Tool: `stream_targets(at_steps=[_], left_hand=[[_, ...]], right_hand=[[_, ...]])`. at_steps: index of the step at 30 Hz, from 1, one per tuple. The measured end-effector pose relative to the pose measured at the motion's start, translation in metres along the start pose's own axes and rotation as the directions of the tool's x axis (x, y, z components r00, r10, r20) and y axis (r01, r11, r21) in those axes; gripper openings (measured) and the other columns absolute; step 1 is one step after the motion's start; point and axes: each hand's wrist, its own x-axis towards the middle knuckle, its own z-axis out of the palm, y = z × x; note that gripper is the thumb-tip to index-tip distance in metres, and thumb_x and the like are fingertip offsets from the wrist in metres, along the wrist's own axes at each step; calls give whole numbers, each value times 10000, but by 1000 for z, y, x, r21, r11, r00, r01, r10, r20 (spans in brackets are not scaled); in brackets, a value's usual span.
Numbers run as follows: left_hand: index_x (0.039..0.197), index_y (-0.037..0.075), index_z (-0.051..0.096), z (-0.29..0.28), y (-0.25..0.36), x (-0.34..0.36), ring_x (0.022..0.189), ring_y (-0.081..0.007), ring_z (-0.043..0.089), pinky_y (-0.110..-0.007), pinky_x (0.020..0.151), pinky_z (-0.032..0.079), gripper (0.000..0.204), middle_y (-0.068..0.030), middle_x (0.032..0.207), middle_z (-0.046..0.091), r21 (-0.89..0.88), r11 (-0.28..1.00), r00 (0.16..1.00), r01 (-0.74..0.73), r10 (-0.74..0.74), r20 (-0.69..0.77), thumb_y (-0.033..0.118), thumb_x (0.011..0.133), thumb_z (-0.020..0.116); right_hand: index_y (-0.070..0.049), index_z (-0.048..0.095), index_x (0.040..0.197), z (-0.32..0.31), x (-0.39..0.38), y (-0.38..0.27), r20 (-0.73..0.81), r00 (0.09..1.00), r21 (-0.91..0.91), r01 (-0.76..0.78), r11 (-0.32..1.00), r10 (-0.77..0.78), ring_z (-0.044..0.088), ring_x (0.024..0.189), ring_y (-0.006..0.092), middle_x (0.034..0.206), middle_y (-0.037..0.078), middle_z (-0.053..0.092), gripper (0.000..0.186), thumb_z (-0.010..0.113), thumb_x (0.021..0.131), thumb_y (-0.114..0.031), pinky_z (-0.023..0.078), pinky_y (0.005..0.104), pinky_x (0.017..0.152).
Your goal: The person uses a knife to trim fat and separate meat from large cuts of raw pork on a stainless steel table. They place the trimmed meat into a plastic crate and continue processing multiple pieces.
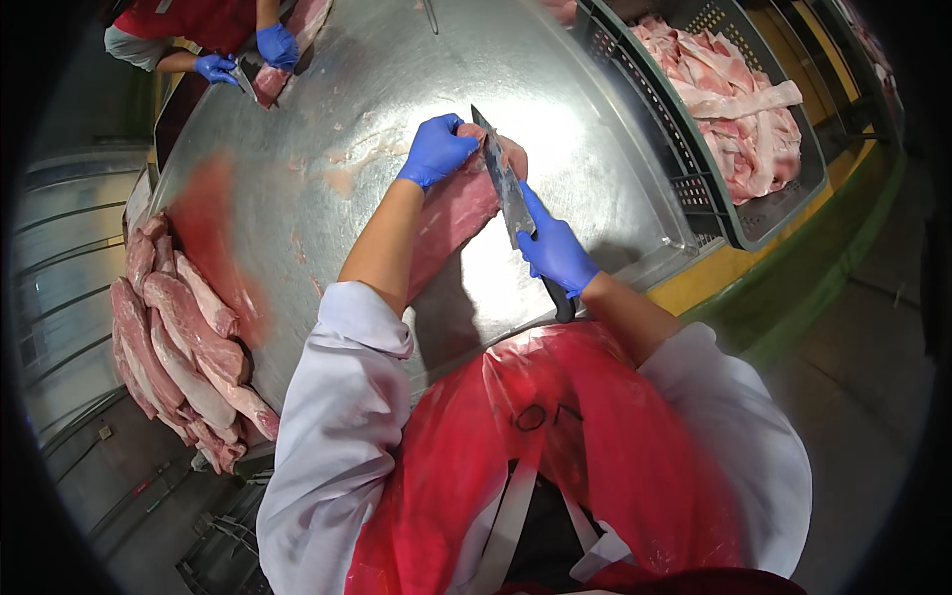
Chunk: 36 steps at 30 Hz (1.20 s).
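In front of me a long piece of pink meat (454, 213) lies on the metal table (357, 94), partly covered by my left forearm. My blue-gloved left hand (437, 153) grips its far end, fingers curled over it. A butcher's knife (504, 178) with a broad blade and black handle is in my gloved right hand (559, 250). My fingers wrap the handle, with the index finger stretched along the blade. The blade lies across the far end of the meat, just right of my left hand. Whether the edge is into the meat, I cannot tell.
Several long meat pieces (188, 342) are heaped at the table's left edge. On the right, a dark perforated crate (684, 149) holds pale trimmings (744, 114). At the far left a co-worker's blue-gloved hands (277, 47) work with a knife on another meat piece (270, 84).
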Motion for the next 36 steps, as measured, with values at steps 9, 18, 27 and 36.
stream_targets(at_steps=[9,18,27,36], left_hand=[[866,4,679,0,13,-17,749,-340,695,-402,719,540,326,-209,794,693,161,985,995,-58,70,-68,315,781,726],[939,-8,681,-17,33,-30,687,-219,668,-348,691,546,287,-160,767,690,205,952,973,-226,231,2,247,809,696],[891,-24,647,-43,34,-65,654,-153,636,-318,653,534,239,-114,725,670,119,920,927,-374,369,68,211,847,649],[892,-13,626,-94,25,-111,691,-138,675,-301,672,549,209,-86,739,684,-12,972,961,-235,234,147,195,869,630]], right_hand=[[-226,132,1629,14,24,6,-74,989,52,130,990,-126,634,592,221,766,151,650,784,521,954,-142,567,362,558],[-238,112,1636,38,98,-5,-58,994,82,93,992,-89,631,584,206,783,136,648,802,509,952,-109,558,356,573],[-207,74,1632,85,86,0,69,996,-36,50,998,-47,655,652,254,963,204,657,776,465,966,-134,569,367,601],[-61,354,1483,132,44,-11,102,995,-177,19,984,-1,656,606,271,754,167,645,543,477,998,-271,563,388,579]])
